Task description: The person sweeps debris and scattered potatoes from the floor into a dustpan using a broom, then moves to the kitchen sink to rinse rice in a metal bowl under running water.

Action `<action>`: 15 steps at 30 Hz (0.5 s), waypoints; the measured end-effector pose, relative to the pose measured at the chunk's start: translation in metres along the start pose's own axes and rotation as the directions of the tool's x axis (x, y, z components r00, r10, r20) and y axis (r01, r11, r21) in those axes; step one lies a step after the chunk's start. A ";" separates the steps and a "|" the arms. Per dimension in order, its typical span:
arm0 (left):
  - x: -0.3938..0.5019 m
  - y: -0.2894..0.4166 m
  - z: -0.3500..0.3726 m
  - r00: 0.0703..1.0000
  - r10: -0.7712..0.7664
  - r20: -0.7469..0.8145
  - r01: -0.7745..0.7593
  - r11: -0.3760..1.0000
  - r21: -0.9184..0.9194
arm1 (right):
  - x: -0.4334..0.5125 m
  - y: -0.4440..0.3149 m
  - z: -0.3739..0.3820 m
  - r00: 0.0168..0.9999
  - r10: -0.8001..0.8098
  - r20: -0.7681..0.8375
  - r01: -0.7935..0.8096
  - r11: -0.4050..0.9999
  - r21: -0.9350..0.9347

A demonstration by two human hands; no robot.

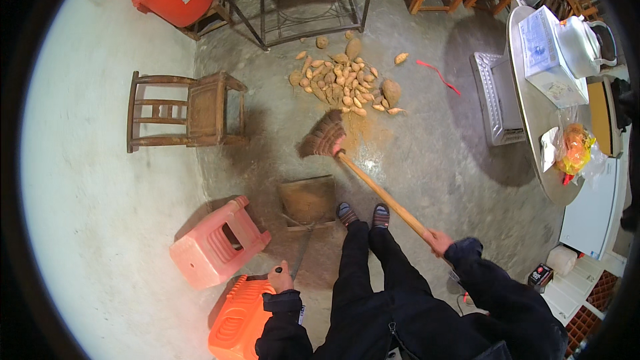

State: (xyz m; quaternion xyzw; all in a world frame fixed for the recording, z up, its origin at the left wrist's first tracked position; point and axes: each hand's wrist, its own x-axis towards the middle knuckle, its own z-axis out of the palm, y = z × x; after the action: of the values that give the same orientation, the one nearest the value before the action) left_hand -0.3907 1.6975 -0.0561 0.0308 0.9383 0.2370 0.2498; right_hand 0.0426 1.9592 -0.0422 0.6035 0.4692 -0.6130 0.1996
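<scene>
My right hand [440,242] is closed around the wooden handle of a broom [382,185]. The broom's brown fibre head [322,137] rests on the concrete floor, just short of a pile of sweet potatoes [345,80]. Loose brown dirt [362,130] spreads from the pile's near side towards my feet. With my left hand [281,278] I grip the top of a long thin handle, which leads down to a dustpan [307,197] on the floor. The dustpan lies left of my slippers, its wide mouth facing the pile.
A wooden chair [205,110] stands by the left wall. Nearer are a pink plastic stool [215,247] and an orange plastic stool [240,317]. Behind the pile is a metal-framed table [312,37]. A red strip [440,77] lies on the floor near a round table [537,125] at right.
</scene>
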 end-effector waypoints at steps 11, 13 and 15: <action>-0.011 -0.008 0.007 0.998 0.022 0.064 -0.022 1.000 0.009 | 0.038 0.009 -0.014 0.999 -0.022 -0.035 0.021 0.999 -0.049; -0.012 -0.010 0.010 0.998 -0.013 0.062 0.012 1.000 0.028 | 0.016 0.039 -0.011 0.999 0.027 -0.032 -0.027 0.999 -0.022; -0.013 -0.009 0.014 0.998 -0.023 0.061 0.023 1.000 -0.002 | -0.005 0.065 -0.016 0.995 0.095 -0.040 -0.097 0.995 -0.030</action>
State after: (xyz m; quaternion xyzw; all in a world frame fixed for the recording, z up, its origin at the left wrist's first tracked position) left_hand -0.3715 1.6931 -0.0652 0.0267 0.9303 0.2342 0.2809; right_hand 0.1051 1.9389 -0.0570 0.6337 0.4532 -0.5834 0.2294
